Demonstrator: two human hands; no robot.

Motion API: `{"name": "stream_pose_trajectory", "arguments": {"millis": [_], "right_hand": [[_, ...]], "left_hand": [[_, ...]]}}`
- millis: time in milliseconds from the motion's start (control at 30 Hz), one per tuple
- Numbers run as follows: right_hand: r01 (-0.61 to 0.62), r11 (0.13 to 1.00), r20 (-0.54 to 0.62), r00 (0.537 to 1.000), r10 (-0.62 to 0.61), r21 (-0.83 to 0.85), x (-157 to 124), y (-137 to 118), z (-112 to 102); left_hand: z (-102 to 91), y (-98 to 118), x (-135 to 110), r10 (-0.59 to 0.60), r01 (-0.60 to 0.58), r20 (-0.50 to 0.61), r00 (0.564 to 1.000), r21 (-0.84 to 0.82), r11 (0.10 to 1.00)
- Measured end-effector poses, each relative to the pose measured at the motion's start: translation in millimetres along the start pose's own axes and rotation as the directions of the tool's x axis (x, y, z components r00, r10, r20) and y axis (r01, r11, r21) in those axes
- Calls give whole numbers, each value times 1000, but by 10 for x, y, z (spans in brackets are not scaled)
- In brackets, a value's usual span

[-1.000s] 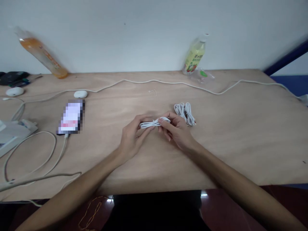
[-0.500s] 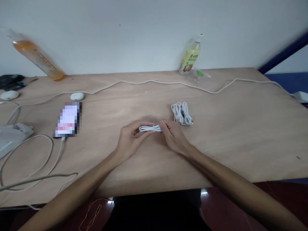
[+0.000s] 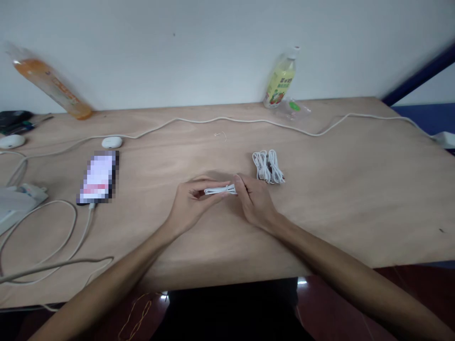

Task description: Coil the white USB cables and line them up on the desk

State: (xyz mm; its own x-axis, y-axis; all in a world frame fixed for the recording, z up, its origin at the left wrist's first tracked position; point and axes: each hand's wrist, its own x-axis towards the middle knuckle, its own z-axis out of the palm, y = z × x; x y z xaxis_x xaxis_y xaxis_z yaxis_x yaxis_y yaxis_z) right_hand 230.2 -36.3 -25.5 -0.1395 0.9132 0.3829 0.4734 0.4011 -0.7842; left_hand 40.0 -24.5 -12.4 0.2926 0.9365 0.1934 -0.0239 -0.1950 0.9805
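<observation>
A folded bundle of white cable (image 3: 216,191) is held between both hands, a little above the table. My left hand (image 3: 192,201) pinches it at the middle, thumb below and fingers above. Closed around the bundle's right end is my right hand (image 3: 256,199), with its thumb on top; that end of the cable is hidden. Just beyond the right hand, bundled white cables (image 3: 268,166) lie side by side on the wooden table (image 3: 337,199).
A phone (image 3: 97,177) with a charging cord and a white earbud case (image 3: 112,142) lie on the left. An orange bottle (image 3: 53,87) and a yellow-labelled bottle (image 3: 280,83) stand at the back, with clear plastic packaging (image 3: 293,109). A long white cord (image 3: 220,119) crosses the table.
The right hand covers slightly more of the bundle's right end, and the bundle looks a little flatter. The hands stay in nearly the same place; the camera view has shifted slightly.
</observation>
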Motion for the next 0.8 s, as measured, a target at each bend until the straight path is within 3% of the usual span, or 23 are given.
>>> {"name": "stream_pose_trajectory", "arguments": {"millis": [200,600,800], "right_hand": [[67,994,-11,998,-68,-82,-10,35,10],[60,995,-12,998,-61,-84,-36,15,39],[-9,1000,8,1000,9,-20,-22,-19,25]], "left_hand": [[21,26,-15,-44,44,-22,999,-6,999],[45,-47,-67,-172,167,-50,984,-89,982],[43,-56,-68,-95,93,-55,994,-31,995]]}}
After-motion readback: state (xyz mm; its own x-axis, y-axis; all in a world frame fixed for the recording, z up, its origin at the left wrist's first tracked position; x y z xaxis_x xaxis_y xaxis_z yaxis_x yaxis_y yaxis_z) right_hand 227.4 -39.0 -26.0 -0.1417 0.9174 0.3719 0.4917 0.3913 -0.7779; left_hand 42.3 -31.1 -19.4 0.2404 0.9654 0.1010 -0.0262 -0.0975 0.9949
